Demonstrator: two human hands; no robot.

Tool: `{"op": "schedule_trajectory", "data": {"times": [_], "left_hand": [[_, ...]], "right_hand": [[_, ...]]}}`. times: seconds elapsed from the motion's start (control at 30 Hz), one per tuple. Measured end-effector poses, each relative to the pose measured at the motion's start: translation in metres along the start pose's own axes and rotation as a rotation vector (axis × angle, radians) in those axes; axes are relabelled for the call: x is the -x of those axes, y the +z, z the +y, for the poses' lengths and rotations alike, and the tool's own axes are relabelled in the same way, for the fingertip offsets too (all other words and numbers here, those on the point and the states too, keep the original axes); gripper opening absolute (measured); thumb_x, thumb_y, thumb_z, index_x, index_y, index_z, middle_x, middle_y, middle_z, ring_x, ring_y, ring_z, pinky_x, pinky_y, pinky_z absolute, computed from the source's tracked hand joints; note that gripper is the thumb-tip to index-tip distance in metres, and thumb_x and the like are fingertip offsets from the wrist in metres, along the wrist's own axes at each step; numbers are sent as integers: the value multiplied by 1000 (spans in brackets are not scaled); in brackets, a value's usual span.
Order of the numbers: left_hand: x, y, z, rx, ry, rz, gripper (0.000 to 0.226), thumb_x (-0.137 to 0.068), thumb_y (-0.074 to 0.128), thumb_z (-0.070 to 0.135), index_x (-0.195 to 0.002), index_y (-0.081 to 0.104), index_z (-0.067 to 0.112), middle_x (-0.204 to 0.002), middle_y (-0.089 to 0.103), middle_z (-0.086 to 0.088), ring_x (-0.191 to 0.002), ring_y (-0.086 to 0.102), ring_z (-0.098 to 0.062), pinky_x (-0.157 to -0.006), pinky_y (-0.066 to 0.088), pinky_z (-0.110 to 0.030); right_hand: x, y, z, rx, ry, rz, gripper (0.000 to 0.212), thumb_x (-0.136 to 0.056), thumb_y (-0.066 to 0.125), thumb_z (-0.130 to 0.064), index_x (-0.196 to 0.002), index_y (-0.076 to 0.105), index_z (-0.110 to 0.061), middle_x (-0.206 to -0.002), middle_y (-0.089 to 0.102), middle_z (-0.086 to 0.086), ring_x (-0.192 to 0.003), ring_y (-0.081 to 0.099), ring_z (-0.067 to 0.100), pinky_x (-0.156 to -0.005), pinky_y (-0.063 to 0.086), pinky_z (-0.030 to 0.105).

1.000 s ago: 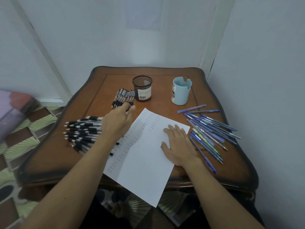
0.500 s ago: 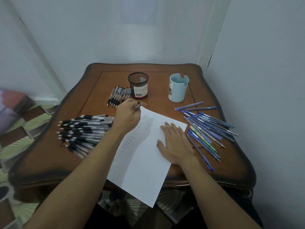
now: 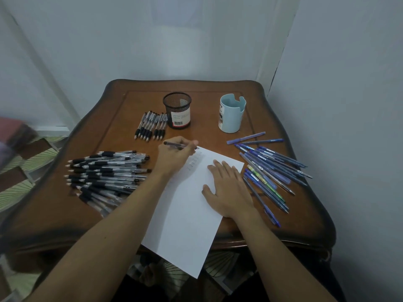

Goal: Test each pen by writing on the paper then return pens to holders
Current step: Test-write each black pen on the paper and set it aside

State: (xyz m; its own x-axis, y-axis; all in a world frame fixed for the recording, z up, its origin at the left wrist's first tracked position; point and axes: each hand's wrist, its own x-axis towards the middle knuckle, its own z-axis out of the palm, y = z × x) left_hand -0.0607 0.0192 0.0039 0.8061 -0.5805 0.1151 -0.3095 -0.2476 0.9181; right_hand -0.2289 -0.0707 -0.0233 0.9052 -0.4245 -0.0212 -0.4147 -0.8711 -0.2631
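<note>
Pen (image 3: 172, 144) in left hand (image 3: 174, 158), paper (image 3: 185, 214) marks illegible

**Varnished wood, plain paper, plenty of plastic**

The table (image 3: 139, 105) is dark wood under a glossy varnish. The sheet of paper (image 3: 185, 214) is smooth, matt white. The black pen holder (image 3: 177, 105) is fine wire mesh, metal by the look, with a paper label (image 3: 180, 119) stuck on. The pale blue pen holder (image 3: 231, 118) looks like smooth matt plastic. The black-grip pens (image 3: 109, 171) have clear, shiny plastic barrels and dull rubbery grips, like the pen (image 3: 174, 145) in the left hand (image 3: 174, 156). The blue pens (image 3: 268, 168) are plastic with a soft sheen.
</note>
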Motion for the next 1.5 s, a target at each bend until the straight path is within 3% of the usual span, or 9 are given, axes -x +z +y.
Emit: {"op": "schedule_trajectory", "data": {"times": [0.17, 0.3, 0.4, 0.53, 0.77, 0.9, 1.17, 1.3, 1.5], "left_hand": [[-5, 2, -7, 13, 15, 27, 14, -83, 81, 17, -85, 69, 10, -85, 70, -6, -70, 69, -20, -58, 57, -25], [0, 3, -8, 73, 25, 68, 10, -83, 70, -2, -75, 65, 0, -71, 69, -13, -58, 68, -16, -47, 51, -27], [-3, 3, -16, 17, 19, 116, 17, -74, 59, -10, -61, 48, -5, -51, 51, -9, -48, 47, -12, -53, 39, -29], [-7, 2, -21, -47, -15, 112, 17, -69, 52, -9, -60, 40, -3, -53, 38, -7, -55, 36, -13, -56, 34, -34], [-9, 2, -26, -66, 23, 83, 18, -72, 50, -11, -62, 35, -6, -56, 36, -9, -58, 36, -18, -56, 33, -35], [-8, 2, -23, -87, 40, 65, 28, -70, 47, -12, -57, 29, 6, -57, 30, -7, -57, 30, -18, -53, 26, -33], [-10, 1, -29, -98, 56, 69, 18, -70, 48, -7, -62, 33, -2, -58, 30, -8, -60, 33, -20, -56, 29, -35], [-8, 3, -26, -80, 62, 39, 29, -72, 47, -10, -57, 29, 9, -59, 29, -9, -60, 31, -21, -55, 24, -34], [-8, 2, -27, -93, 74, 43, 24, -70, 48, -6, -57, 31, 4, -58, 30, -9, -60, 31, -20, -55, 26, -34]], "right_hand": [[1, -1, 0, -19, -4, 9, 76, -88, 19, -60, -156, 21, -27, -167, 10, -3, -154, 4, 19, -116, -9, 35], [0, -1, 0, -20, -8, 12, 75, -88, 20, -59, -156, 21, -27, -167, 11, -3, -154, 4, 19, -116, -10, 34], [0, -1, 0, -19, -4, 14, 75, -88, 20, -60, -156, 21, -27, -167, 11, -3, -154, 4, 19, -115, -10, 34], [0, -2, 0, -28, 0, 12, 75, -88, 21, -60, -156, 22, -27, -167, 11, -4, -154, 4, 19, -116, -9, 34], [1, -2, -1, -35, 1, 15, 74, -88, 23, -59, -155, 23, -28, -167, 12, -4, -154, 5, 19, -116, -9, 35], [0, -1, 0, -37, 2, 15, 73, -89, 24, -59, -155, 24, -28, -167, 13, -4, -154, 6, 19, -115, -10, 34], [1, -2, -1, -36, 4, 9, 75, -87, 21, -60, -155, 23, -28, -167, 12, -5, -154, 6, 18, -117, -8, 34], [0, -1, -1, -34, 12, 9, 76, -86, 21, -61, -155, 23, -29, -167, 12, -5, -154, 6, 18, -117, -7, 35], [0, -2, -1, -42, 10, 9, 76, -86, 22, -61, -155, 24, -29, -167, 12, -5, -154, 6, 18, -115, -9, 34]]}}
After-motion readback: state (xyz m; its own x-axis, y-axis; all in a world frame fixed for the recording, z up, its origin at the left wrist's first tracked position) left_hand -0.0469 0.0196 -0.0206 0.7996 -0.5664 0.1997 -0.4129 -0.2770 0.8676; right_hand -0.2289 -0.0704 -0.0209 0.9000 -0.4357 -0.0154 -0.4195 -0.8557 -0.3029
